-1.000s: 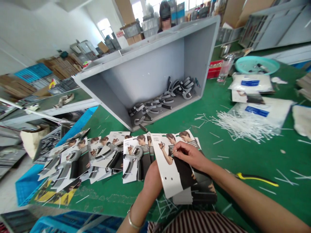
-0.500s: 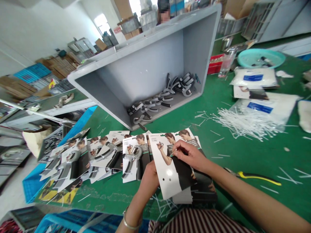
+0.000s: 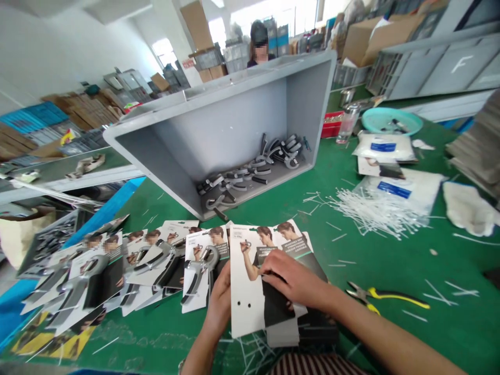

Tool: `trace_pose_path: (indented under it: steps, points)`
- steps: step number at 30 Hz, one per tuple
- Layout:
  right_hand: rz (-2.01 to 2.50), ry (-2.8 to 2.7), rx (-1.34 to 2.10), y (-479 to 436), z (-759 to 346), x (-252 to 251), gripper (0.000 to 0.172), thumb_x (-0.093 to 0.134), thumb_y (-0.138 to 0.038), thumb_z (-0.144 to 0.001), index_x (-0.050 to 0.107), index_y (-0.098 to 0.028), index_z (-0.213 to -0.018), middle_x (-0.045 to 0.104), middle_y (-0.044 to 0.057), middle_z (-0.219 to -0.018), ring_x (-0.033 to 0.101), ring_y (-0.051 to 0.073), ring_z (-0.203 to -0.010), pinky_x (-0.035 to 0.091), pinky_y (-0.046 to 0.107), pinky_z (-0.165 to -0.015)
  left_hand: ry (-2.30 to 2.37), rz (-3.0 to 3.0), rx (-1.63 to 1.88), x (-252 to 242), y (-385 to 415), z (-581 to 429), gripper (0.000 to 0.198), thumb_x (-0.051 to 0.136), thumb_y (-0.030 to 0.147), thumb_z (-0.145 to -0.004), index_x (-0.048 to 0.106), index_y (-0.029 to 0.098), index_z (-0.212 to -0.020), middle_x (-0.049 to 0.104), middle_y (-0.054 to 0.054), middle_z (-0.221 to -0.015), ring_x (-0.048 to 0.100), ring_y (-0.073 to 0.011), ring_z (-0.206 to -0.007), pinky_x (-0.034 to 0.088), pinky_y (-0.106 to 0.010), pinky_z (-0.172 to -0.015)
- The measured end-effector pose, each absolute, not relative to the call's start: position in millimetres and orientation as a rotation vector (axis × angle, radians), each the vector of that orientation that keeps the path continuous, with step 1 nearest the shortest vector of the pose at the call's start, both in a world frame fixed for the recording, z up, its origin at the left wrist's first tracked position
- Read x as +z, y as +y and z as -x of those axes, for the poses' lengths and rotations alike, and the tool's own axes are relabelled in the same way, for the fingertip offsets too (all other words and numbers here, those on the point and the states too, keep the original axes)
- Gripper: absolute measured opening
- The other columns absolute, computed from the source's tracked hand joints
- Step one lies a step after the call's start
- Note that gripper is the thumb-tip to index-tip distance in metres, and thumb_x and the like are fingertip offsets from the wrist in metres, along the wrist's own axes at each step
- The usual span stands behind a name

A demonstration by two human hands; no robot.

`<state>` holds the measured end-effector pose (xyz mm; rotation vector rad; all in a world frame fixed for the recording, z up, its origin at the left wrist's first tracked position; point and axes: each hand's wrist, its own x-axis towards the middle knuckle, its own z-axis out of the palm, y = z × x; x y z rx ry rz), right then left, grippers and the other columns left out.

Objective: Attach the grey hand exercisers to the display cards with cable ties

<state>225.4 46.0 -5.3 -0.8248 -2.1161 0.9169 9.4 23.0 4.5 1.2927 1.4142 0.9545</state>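
Backing card (image 3: 246, 276) stands clasped between the left hand (image 3: 219, 304) and curled right hand (image 3: 292, 281) near the bench's (image 3: 375, 250) front edge, carded hand grippers (image 3: 164, 260) lying finished to its left, loose grippers (image 3: 250, 174) remaining in the grey bin (image 3: 195, 140).

teal basin (image 3: 391, 121) contents: too small to tell | left hand (image 3: 219, 302) fingers: hidden behind card (image 3: 246, 291)
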Motion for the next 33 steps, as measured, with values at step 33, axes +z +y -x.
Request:
trace_pose_path:
  steps: [33]
  points:
    - [1.715,-1.727,0.36,213.6,-418.3,-49.0,0.014,0.058,-0.026,-0.083,0.065,-0.018,-0.074,0.068,0.011,-0.085,0.055,0.025,-0.086,0.035,0.04,-0.089,1.074,-0.876,0.689,-3.8,26.8,-52.2,0.062,0.079,0.039,-0.07,0.058,0.017,-0.123,0.07,-0.012,-0.119,0.066,-0.0281,-0.104,0.052,-0.034,-0.082]
